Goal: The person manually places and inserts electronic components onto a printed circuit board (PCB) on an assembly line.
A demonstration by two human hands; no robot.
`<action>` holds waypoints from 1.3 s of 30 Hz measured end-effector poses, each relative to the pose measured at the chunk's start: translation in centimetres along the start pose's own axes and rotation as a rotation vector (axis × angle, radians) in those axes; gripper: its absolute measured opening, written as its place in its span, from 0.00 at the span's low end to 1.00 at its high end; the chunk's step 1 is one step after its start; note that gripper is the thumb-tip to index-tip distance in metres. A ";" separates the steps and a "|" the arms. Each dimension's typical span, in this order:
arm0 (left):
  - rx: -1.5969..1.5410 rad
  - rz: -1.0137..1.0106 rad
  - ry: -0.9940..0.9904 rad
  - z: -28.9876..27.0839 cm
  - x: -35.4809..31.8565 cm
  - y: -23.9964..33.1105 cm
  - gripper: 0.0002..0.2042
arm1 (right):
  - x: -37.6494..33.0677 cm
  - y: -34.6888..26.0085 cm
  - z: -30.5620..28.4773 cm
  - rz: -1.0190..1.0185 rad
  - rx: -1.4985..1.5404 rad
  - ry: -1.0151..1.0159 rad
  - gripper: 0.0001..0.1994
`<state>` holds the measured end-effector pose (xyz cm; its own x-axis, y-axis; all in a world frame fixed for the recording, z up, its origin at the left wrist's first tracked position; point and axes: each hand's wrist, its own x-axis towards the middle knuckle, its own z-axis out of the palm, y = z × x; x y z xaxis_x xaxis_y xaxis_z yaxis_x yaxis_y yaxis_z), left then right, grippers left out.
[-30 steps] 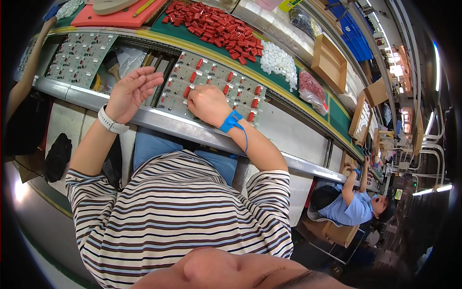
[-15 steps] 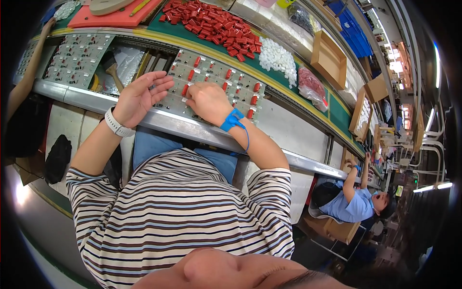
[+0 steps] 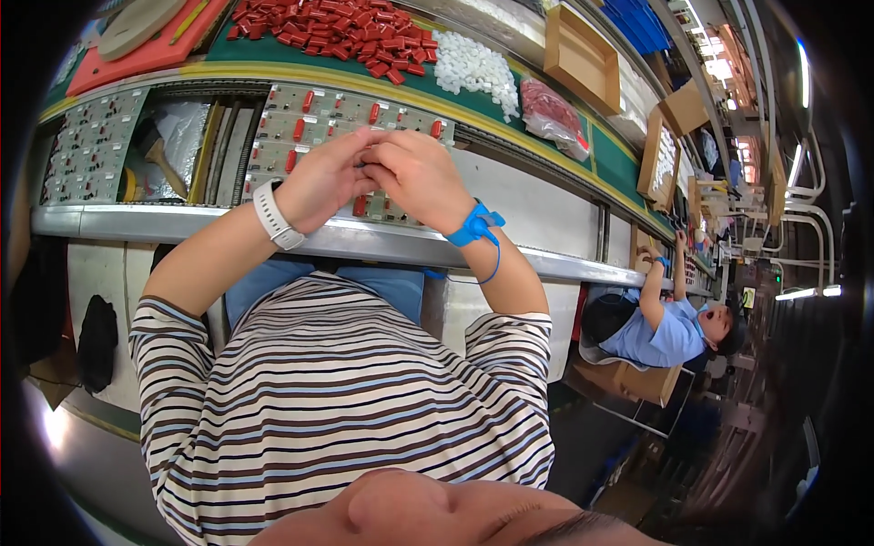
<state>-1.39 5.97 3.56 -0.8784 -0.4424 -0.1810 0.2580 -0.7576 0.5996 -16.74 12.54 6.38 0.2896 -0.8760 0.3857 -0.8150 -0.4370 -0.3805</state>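
Observation:
My left hand (image 3: pixel 320 185) and my right hand (image 3: pixel 417 178) meet fingertip to fingertip over a pale green circuit board panel (image 3: pixel 276 130). The right fingers are curled into a pinch against the left fingers. Whatever lies between them is hidden. Red box-shaped capacitors (image 3: pixel 299 128) stand upright on the panel, among smaller parts. Both hands cover its middle and near part. A white watch (image 3: pixel 276 217) is on my left wrist, and a blue wrist strap with a cord (image 3: pixel 475 225) on my right.
Beyond the panel, a green belt carries piles of red capacitors (image 3: pixel 332 35) and white parts (image 3: pixel 473 71), plus a bag of dark red parts (image 3: pixel 552 118). Another board panel (image 3: pixel 91 146) and a brush (image 3: pixel 164 164) lie to the left. A metal rail (image 3: pixel 182 221) edges the bench. Another person (image 3: pixel 665 318) works at right.
The view has shifted, so the bench appears farther left. My right hand has come up off the panel to my left hand, whose open fingers have closed in against it.

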 end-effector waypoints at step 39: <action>0.201 0.019 0.057 -1.5 3.6 0.0 0.15 | -6.5 1.2 1.3 0.394 0.128 -0.025 0.03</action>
<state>-3.95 3.69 1.74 -0.8481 -0.4869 -0.2088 0.1841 -0.6404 0.7456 -18.96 17.44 2.34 -0.0188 -0.9853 0.1697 -0.7974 -0.0876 -0.5971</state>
